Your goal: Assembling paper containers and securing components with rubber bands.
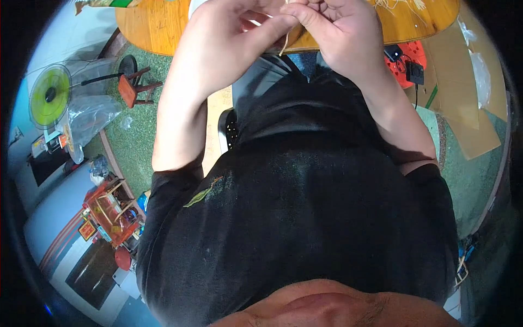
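Observation:
Both my hands meet above the near edge of a varnished wooden table (153, 27), at the top of the view. My left hand (239, 41) has its thumb stretched toward the right thumb, its fingers curled and partly cut off by the frame. The thumb and fingers of my right hand (343, 30) are pinched together. Between the thumb tips runs a thin pale strand (284, 44), like string or straw, its loose end hanging below them. Both hands close on this strand. More pale strands (400, 4) lie loose on the table to the right.
A green-bladed fan (50, 94) and a small reddish-brown stool (131, 90) stand at left. At right, a red stool (413, 57) carries a black device and cable beside flattened cardboard (463, 103). A green leaf (199, 197) clings to my black shirt.

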`<action>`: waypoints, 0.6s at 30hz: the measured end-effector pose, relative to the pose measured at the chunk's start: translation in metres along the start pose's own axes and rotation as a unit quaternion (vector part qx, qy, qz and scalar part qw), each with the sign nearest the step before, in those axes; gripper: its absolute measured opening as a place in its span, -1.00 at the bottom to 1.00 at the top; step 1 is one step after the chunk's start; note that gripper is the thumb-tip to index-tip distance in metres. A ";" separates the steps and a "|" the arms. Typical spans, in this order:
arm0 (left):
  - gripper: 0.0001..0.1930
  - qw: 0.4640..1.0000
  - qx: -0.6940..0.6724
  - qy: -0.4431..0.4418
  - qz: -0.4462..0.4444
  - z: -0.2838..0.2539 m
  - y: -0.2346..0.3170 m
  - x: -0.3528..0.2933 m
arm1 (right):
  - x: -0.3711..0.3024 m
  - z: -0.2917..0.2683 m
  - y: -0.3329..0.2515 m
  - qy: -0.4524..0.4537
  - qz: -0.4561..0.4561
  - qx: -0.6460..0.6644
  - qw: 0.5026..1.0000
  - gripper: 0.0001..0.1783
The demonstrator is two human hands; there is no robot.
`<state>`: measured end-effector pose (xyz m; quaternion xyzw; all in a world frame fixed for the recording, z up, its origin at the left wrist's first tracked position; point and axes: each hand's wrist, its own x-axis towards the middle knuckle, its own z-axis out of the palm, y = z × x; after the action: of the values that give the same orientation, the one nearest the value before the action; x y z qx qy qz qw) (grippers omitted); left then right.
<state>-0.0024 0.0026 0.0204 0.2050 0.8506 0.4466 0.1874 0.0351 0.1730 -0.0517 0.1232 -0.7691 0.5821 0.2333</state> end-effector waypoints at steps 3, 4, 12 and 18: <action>-0.88 0.998 0.009 -0.047 -0.042 -0.003 0.005 0.006 | 0.000 0.003 -0.005 0.006 0.028 0.047 0.998 -0.93; -0.88 0.998 0.009 -0.048 -0.042 -0.002 0.005 0.006 | -0.001 0.002 -0.006 0.008 0.026 0.070 0.997 -0.93; -0.93 0.999 -0.041 0.001 0.004 0.004 -0.008 0.007 | -0.030 -0.003 0.038 0.051 -0.240 -0.114 0.963 -0.77; -0.96 0.987 -0.149 -0.031 -0.040 0.002 -0.022 0.015 | -0.028 0.011 0.043 -0.020 -0.247 -0.092 0.964 -0.81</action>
<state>-0.0180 -0.0004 -0.0011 0.1546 0.7755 0.5544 0.2597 0.0368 0.1731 -0.1040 0.2990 -0.7695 0.4306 0.3647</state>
